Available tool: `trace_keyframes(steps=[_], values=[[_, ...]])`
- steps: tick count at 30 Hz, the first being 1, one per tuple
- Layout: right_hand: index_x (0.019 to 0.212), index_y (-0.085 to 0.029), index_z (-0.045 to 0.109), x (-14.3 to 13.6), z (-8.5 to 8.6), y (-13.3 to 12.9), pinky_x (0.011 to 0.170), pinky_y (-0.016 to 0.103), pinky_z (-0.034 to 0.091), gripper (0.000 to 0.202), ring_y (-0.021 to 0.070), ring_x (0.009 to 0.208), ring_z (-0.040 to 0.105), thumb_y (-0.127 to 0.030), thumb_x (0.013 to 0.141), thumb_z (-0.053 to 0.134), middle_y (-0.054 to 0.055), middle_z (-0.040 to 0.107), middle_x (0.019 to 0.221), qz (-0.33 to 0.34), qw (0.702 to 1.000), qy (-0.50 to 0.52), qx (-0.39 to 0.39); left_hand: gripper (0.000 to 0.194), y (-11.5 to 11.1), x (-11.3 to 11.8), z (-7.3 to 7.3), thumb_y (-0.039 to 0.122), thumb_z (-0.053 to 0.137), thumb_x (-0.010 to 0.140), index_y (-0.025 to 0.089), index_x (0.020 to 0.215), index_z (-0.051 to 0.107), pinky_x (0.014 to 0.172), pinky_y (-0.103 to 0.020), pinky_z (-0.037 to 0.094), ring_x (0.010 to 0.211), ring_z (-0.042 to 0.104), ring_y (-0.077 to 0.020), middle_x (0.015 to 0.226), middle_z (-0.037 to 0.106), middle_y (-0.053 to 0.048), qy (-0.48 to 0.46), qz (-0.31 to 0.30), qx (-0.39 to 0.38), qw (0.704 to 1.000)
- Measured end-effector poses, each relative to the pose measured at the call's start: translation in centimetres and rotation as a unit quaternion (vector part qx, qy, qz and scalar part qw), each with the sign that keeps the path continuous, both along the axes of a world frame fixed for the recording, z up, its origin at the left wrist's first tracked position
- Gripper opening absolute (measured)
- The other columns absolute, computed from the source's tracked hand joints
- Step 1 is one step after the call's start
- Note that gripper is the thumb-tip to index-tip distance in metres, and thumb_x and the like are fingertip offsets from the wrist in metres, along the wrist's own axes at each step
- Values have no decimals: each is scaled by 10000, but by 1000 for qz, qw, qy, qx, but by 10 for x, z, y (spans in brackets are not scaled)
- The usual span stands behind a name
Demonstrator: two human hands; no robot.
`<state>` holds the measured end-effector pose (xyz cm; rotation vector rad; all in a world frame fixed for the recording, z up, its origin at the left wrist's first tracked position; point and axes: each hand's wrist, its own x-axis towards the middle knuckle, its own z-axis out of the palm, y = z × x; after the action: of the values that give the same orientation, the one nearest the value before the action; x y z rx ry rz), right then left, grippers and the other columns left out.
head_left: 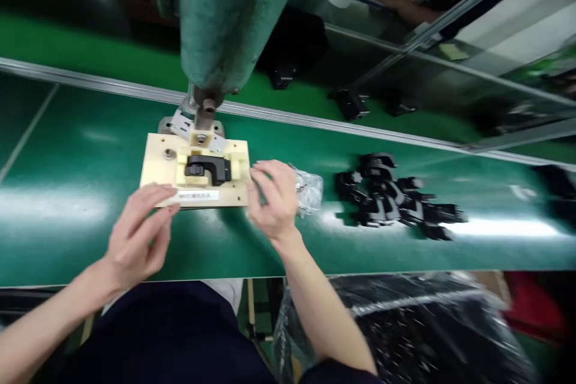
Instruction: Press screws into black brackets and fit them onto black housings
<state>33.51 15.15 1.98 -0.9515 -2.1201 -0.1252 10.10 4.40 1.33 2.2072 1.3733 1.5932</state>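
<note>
A cream fixture plate (155,165) lies on the green bench below a large green press column (225,12). A black bent plastic part (209,166) sits in the raised nest of that plate. My left hand (139,231) is at the plate's front left corner, its fingertips touching the edge beside a white label (198,195) and its fingers slightly apart. At the plate's right edge is my right hand (272,198), fingers curled in and thumb close to them. Whatever lies between those fingers is hidden.
Just right of my right hand lies a clear plastic bag (308,192). Several black parts (391,195) are heaped farther right on the bench. A plastic-lined container of dark parts (414,336) stands below the front edge. Across the bench, a person's arm (411,9) shows.
</note>
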Motion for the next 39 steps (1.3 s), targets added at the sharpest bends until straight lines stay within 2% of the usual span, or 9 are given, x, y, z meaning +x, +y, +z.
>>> trace_keyframes(steps=[3, 6, 8, 14, 19, 25, 30, 33, 39], values=[[857, -178, 630, 60, 11, -2, 801, 373, 466, 148, 219, 849, 617, -212, 872, 488, 96, 666, 862, -194, 976, -1, -103, 485, 4, 1, -7, -42, 565, 721, 210, 1133, 609, 888, -485, 541, 1072, 619, -289, 1160, 637, -120, 13, 3, 1, 1000], [752, -174, 643, 95, 14, 10, 702, 327, 451, 103, 207, 747, 602, -212, 785, 553, 86, 667, 810, -250, 899, -90, -347, 486, -9, 17, -19, -59, 555, 731, 193, 1144, 599, 854, -465, 554, 1045, 628, -284, 1135, 640, -130, -21, -14, -32, 999], [682, -178, 636, 100, 9, 19, 661, 297, 426, 58, 190, 710, 583, -183, 721, 594, 65, 658, 765, -235, 866, -113, -426, 483, -19, 30, -25, -65, 551, 737, 184, 1148, 596, 851, -463, 554, 1052, 625, -288, 1131, 637, -137, -30, -38, -54, 997], [648, -157, 603, 103, -1, 19, 594, 248, 396, 125, 125, 602, 513, -199, 757, 555, 31, 608, 676, -199, 875, -60, -438, 472, -34, 38, -26, -58, 563, 737, 188, 1138, 610, 853, -450, 563, 1046, 637, -290, 1121, 643, -129, -25, -49, -67, 996], [695, -151, 619, 113, 5, -6, 622, 251, 428, 164, 116, 656, 529, -292, 761, 569, 38, 610, 764, -184, 883, 167, -398, 376, -39, 25, -23, 20, 575, 787, 221, 1096, 645, 727, -318, 581, 896, 677, -226, 1082, 670, -84, -25, -21, -107, 994], [595, -177, 603, 79, 20, -44, 530, 244, 377, 138, 86, 504, 446, -258, 687, 666, -31, 522, 539, -85, 791, 398, -457, 188, -19, 48, -5, 85, 553, 842, 198, 939, 667, 644, -242, 542, 783, 661, -164, 859, 674, -42, -107, -73, -218, 967], [578, -176, 608, 36, 22, -67, 437, 226, 311, 144, 69, 437, 414, -234, 693, 671, -36, 509, 535, 1, 718, 432, -546, 191, 1, 73, 12, 68, 559, 833, 183, 940, 669, 648, -245, 524, 752, 640, -147, 850, 656, -49, -128, -90, -182, 971], [592, -174, 621, 10, 18, -70, 450, 228, 315, 134, 73, 464, 408, -214, 716, 650, -29, 509, 545, 33, 733, 384, -560, 230, 6, 79, 10, 58, 564, 824, 182, 981, 677, 645, -247, 514, 751, 621, -148, 858, 647, -64, -73, -75, -136, 985], [682, -203, 664, -21, 6, -69, 527, 258, 414, 131, 142, 592, 535, -155, 780, 592, 20, 614, 660, 83, 826, 285, -479, 235, 2, 74, 7, 68, 484, 838, 131, 941, 685, 658, -293, 547, 766, 624, -194, 868, 660, -134, 20, 16, -127, 992]])
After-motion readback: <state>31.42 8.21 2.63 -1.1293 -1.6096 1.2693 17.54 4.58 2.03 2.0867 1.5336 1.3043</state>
